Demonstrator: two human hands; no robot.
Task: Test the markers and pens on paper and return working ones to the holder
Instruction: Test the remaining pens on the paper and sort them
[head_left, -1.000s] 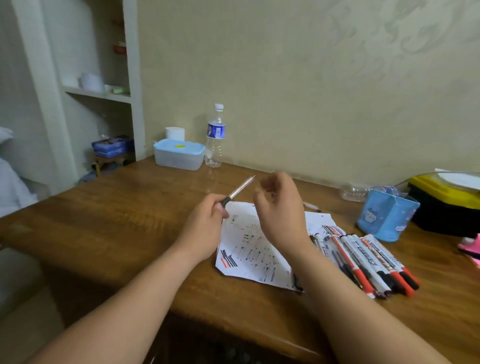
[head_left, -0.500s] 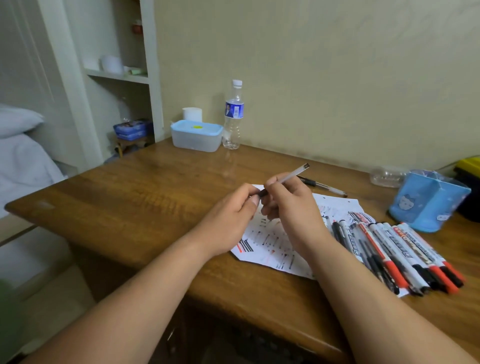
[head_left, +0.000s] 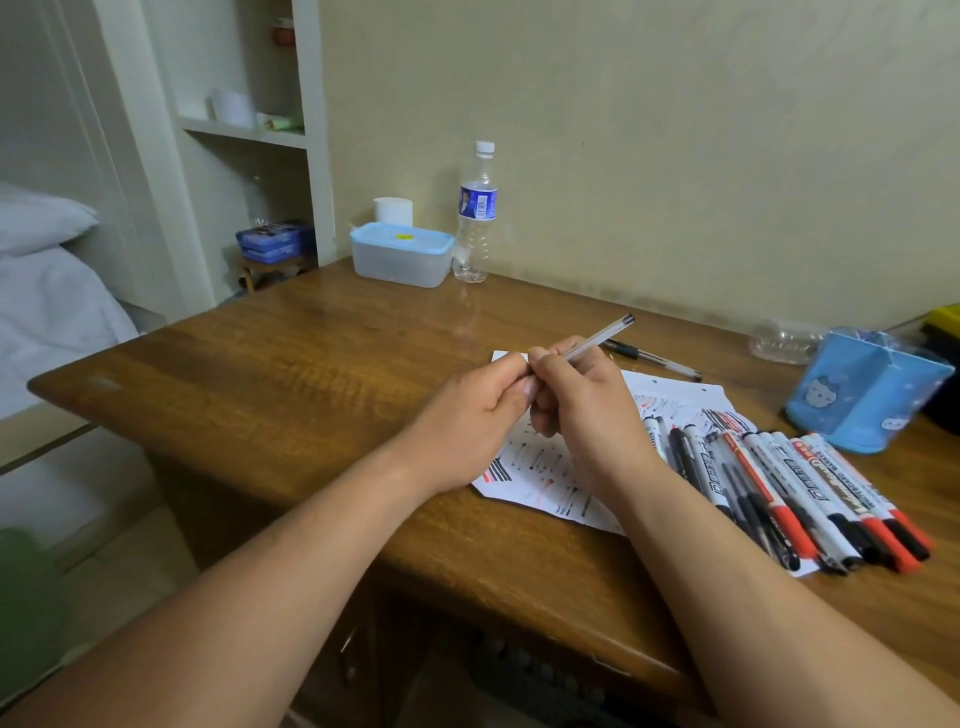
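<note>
Both hands are up over the paper (head_left: 537, 470), meeting in the middle.

Right hand (head_left: 587, 415): fingers (head_left: 551, 366) curled round a clear pen (head_left: 597, 340). The barrel sticks out past the knuckles, slanting up and away to the right, dark end on top.

Left hand (head_left: 467, 421): fingers curled too, and the thumb and fingertips (head_left: 511, 382) pinch the pen's lower end right against the right fingers. The tip is buried between the two hands, so I can't see it.

The pen is held in the air, clear of the sheet. The paper lies flat on the wooden table (head_left: 291, 374) directly under both sets of fingers, covered in black and red test strokes.

Right of the right fingers is a row of markers (head_left: 779, 483) lying side by side, partly on the paper. They have white bodies and red and black caps, with the caps pointing toward the near edge.

Just beyond the fingers, past the raised pen end, a second pen (head_left: 654, 361) with a black grip lies on the table, touching nothing else.

Further right of the fingers, past the markers, stands the blue holder (head_left: 862, 395), upright, with a cartoon face on its side. I can't see what's inside.

Far beyond the fingers, by the wall, are a water bottle (head_left: 475, 213) and, just beside it, a clear box with a blue lid (head_left: 400, 254).
</note>
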